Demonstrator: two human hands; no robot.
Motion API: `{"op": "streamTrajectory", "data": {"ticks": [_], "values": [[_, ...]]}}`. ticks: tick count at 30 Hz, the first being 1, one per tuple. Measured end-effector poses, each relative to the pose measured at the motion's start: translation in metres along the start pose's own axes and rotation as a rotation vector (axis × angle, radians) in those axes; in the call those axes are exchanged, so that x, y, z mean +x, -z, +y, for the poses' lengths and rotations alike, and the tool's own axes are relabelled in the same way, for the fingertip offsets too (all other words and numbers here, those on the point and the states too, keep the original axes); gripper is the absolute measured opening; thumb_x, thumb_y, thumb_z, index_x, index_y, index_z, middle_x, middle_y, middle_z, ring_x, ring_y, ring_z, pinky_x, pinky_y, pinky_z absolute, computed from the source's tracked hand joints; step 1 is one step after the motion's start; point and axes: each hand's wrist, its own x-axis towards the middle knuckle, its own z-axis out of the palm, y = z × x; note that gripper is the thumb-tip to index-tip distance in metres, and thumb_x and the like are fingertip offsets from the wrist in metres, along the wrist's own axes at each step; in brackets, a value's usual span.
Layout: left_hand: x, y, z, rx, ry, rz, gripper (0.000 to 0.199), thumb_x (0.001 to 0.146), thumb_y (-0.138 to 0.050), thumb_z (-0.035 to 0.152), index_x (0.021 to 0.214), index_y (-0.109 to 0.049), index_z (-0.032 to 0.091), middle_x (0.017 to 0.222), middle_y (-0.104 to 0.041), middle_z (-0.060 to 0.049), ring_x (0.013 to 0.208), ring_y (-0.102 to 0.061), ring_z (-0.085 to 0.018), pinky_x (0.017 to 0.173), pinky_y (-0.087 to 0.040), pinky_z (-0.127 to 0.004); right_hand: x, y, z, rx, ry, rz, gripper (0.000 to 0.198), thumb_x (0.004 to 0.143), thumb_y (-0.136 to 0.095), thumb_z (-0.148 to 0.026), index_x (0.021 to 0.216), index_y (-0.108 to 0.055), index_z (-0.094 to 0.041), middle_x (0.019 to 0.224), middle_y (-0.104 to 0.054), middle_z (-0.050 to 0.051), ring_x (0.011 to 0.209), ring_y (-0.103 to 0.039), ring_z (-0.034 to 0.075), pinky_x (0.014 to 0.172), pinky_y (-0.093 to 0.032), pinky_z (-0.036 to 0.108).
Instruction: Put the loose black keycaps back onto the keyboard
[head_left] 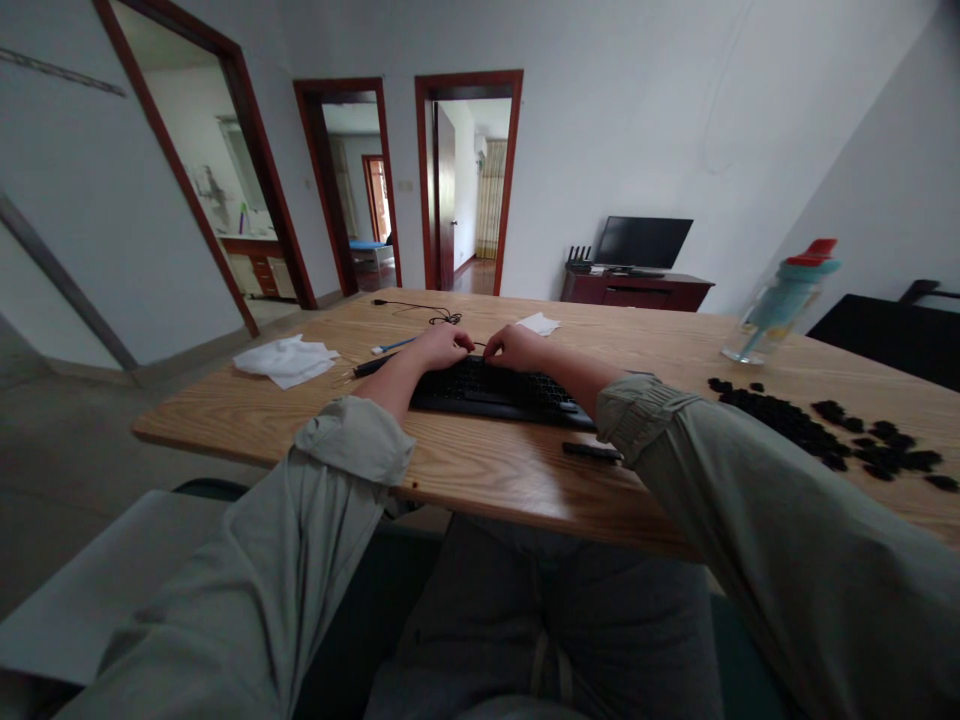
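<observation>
A black keyboard (495, 388) lies on the wooden table in front of me, partly covered by my forearms. At its far edge, left of the middle, my left hand (445, 346) has its fingers curled down. My right hand (514, 347) is close beside it, thumb and fingers pinched together over the same edge. A short stretch of dark cable (479, 345) shows between the two hands. Whatever the fingertips grip is too small or hidden to make out. Behind my left hand the cable's coiled part (445, 317) rests on the table.
White tissues (286, 360) lie at the left, near a blue brush-like stick (396, 345). Another tissue (538, 323) lies behind my right hand. A short black bar (592, 451) is near the front edge. Loose black keycap-like pieces (787, 425) and a bottle (780, 305) stand right.
</observation>
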Motion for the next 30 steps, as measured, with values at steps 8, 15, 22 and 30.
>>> {"op": "streamTrajectory", "data": {"ticks": [8,15,22,30], "values": [[-0.0003,0.0005,0.0004,0.006,-0.002,0.001,0.034,0.074,-0.059,0.011,0.101,-0.079,0.016,0.092,-0.077,-0.007,0.080,-0.067,-0.019,0.076,-0.051,-0.027,0.0000,-0.0012,0.0009,0.013,-0.018,0.015,0.023,0.082,-0.067,-0.022,0.100,-0.081,-0.019,0.090,-0.077,0.005,0.074,-0.064,0.014,0.072,-0.046,0.022],[0.0002,-0.0001,-0.0012,0.012,-0.014,-0.007,0.031,0.074,-0.060,0.012,0.098,-0.079,0.017,0.091,-0.078,-0.005,0.077,-0.066,-0.017,0.074,-0.051,-0.026,-0.0001,-0.0025,0.0004,-0.004,-0.023,0.015,0.022,0.081,-0.066,-0.022,0.098,-0.081,-0.019,0.090,-0.077,0.006,0.076,-0.065,0.016,0.069,-0.045,0.023],[0.0010,-0.0024,0.0001,0.019,-0.039,-0.032,0.037,0.074,-0.059,0.012,0.104,-0.078,0.017,0.096,-0.078,-0.005,0.081,-0.068,-0.017,0.077,-0.051,-0.024,-0.0026,-0.0037,-0.0011,-0.018,-0.021,0.040,0.023,0.081,-0.066,-0.023,0.098,-0.081,-0.018,0.085,-0.077,0.006,0.073,-0.064,0.015,0.069,-0.045,0.023],[0.0026,-0.0043,-0.0037,0.046,-0.038,-0.061,0.040,0.074,-0.057,0.012,0.108,-0.077,0.020,0.097,-0.078,-0.003,0.085,-0.069,-0.016,0.077,-0.051,-0.021,-0.0042,-0.0059,0.0057,0.060,-0.058,0.049,0.024,0.081,-0.065,-0.023,0.099,-0.081,-0.019,0.087,-0.078,0.005,0.072,-0.065,0.014,0.069,-0.047,0.021]]}}
